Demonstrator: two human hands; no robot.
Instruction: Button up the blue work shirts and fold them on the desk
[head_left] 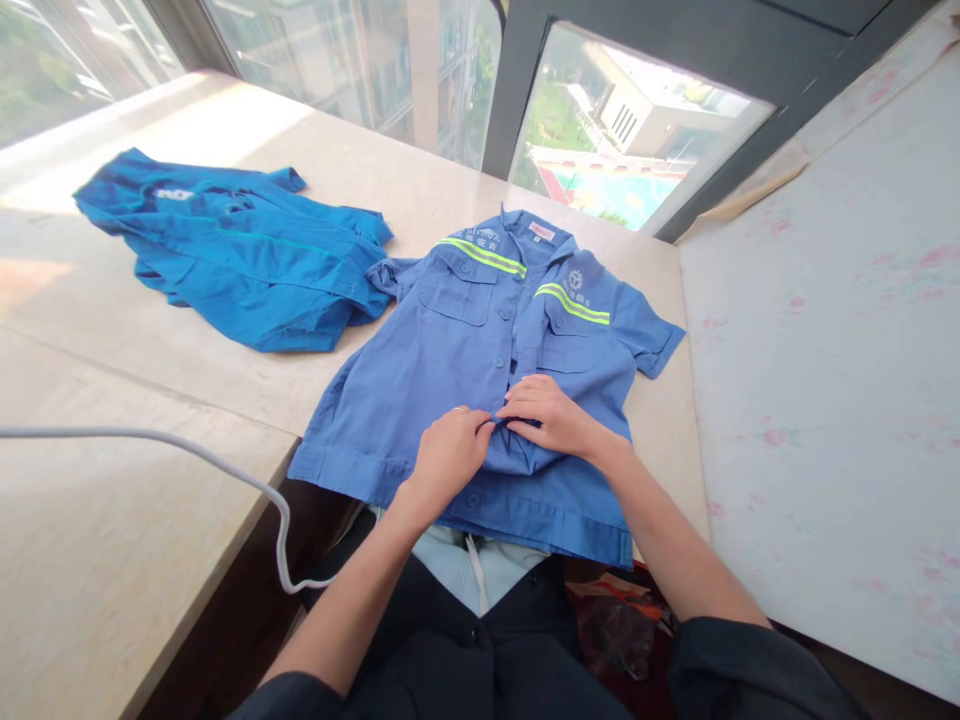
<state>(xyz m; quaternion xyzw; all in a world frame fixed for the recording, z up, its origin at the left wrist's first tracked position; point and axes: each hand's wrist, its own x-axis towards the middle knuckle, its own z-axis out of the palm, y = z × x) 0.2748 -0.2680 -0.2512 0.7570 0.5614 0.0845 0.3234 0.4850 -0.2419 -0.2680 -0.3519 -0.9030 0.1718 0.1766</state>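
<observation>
Cable: a white cable [187, 452] trails across the stone ledge [112, 560] at far left.
Second shirt: a darker blue shirt [247, 260] lies crumpled on the ledge, just beside the main garment.
Work shirt: a blue work shirt [450, 350] with yellow reflective strips lies front-up at centre, its hem hanging over the ledge's edge.
Left hand: the left hand [446, 460] pinches the shirt's front opening.
Right hand: the right hand [551, 415] grips the same opening, fingertips meeting the left's.
Wall: a pale, pink-flecked wall [825, 380] stands at right.
</observation>
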